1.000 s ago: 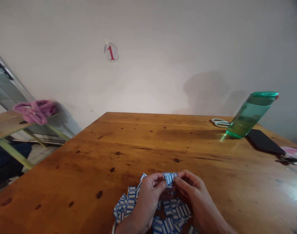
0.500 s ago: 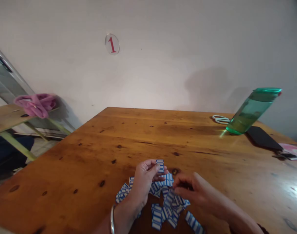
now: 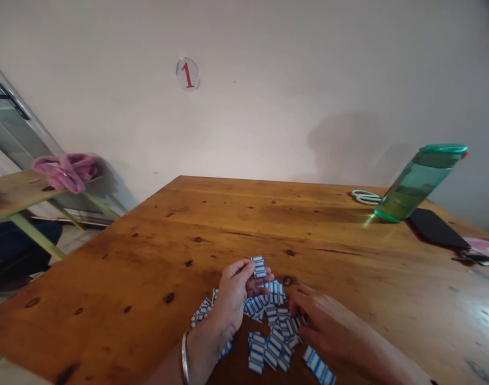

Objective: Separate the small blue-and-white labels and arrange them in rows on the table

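A small blue-and-white label sheet [image 3: 259, 266], printed with blue-bordered blank boxes, stands upright between the thumb and fingers of my left hand [image 3: 233, 294]. Beneath and around that hand lies a loose pile of similar label sheets [image 3: 274, 315], overlapping at many angles. At the pile's right side, my right hand [image 3: 319, 318] reaches down with thumb and index finger apart, and some sheets show between them. One label sheet [image 3: 319, 365] lies apart at the lower right. Part of the pile is hidden behind my left hand and wrist.
The wooden table [image 3: 228, 214] meets a pale wall. At the right stand a tilted-looking green bottle [image 3: 421, 182], a white cable [image 3: 365, 197] and a black phone-like slab [image 3: 437, 229]. A pink cloth [image 3: 70, 171] rests on a side bench at the left.
My right hand has shifted slightly right and down over the pile, its thumb and index finger now apart. My left hand has moved a little left and keeps the label sheet.
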The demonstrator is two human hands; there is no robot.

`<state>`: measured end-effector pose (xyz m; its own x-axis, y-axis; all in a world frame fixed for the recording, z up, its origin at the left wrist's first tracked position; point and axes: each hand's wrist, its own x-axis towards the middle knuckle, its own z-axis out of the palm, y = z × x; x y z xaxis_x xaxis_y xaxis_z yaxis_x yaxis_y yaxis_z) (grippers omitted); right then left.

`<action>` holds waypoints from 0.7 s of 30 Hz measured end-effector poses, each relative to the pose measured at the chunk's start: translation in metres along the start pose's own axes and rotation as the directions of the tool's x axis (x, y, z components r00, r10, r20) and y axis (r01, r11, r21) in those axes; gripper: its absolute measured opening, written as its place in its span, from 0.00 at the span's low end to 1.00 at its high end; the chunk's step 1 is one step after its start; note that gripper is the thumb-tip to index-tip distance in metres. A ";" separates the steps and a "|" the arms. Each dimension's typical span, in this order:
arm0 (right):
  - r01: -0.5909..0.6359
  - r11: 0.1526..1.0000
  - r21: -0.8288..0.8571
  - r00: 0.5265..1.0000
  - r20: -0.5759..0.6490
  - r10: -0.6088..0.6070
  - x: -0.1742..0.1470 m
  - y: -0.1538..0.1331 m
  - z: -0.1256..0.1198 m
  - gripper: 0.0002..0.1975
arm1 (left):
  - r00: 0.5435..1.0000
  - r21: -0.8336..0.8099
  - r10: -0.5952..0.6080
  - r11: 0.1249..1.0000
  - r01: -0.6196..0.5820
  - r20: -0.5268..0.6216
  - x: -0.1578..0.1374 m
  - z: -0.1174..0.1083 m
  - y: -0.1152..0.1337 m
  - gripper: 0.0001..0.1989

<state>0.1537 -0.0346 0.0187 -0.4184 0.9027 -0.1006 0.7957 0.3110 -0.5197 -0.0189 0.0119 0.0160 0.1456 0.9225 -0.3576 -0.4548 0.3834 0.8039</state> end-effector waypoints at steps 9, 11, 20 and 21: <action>-0.073 0.996 -0.045 0.997 0.021 0.074 0.001 -0.010 -0.003 0.10 | 0.994 -0.068 -0.070 0.995 0.076 0.080 -0.004 0.001 -0.002 0.12; -0.078 0.996 -0.049 0.996 0.032 0.079 0.000 -0.012 -0.003 0.11 | 0.994 -0.065 -0.063 0.995 0.069 0.088 -0.004 0.001 -0.002 0.09; 0.040 0.897 0.440 0.988 -0.151 0.030 0.009 -0.007 0.000 0.05 | 0.990 0.009 -0.012 1.000 0.011 0.140 -0.006 -0.002 -0.006 0.07; 0.023 0.833 0.553 0.985 -0.153 0.074 0.012 -0.006 0.000 0.06 | 0.990 0.015 -0.012 1.000 0.010 0.142 -0.006 -0.001 -0.006 0.07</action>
<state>0.1440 -0.0258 0.0205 -0.2858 0.9582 -0.0076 0.4112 0.1155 -0.9042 -0.0185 0.0044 0.0130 0.2748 0.9147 -0.2963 -0.4397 0.3936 0.8073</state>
